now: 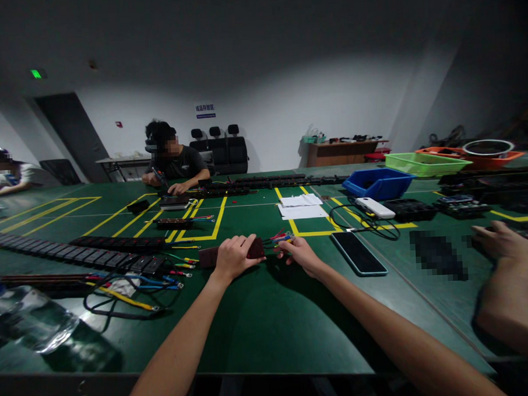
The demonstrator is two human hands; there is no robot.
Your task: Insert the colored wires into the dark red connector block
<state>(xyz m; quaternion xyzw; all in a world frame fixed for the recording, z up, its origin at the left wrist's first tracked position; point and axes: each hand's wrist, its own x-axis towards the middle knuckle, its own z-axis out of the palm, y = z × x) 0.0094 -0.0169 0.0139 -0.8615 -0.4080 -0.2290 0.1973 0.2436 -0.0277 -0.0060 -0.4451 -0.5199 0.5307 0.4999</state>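
Note:
My left hand [237, 256] is wrapped over a dark reddish-brown block [208, 257], gripping it against the green table. Coloured wires [278, 238] in red, blue and yellow, with metal ring ends, come out of the block's right end. At those wire ends my right hand [300, 253] pinches with thumb and forefinger; a yellow wire lies at the fingertips. Left of the block, several loose wire leads [186, 262] with ring terminals stick out from long black segmented strips [95, 251]. A phone [358, 252] lies to the right of my right hand.
A clear water bottle [31, 319] lies at the left front. White papers [302, 207], a blue bin [377, 184], a white power bank [375, 208] and a black cable [385, 230] lie farther back. A co-worker's hand [511, 242] rests at right; another person [179, 164] works across the table.

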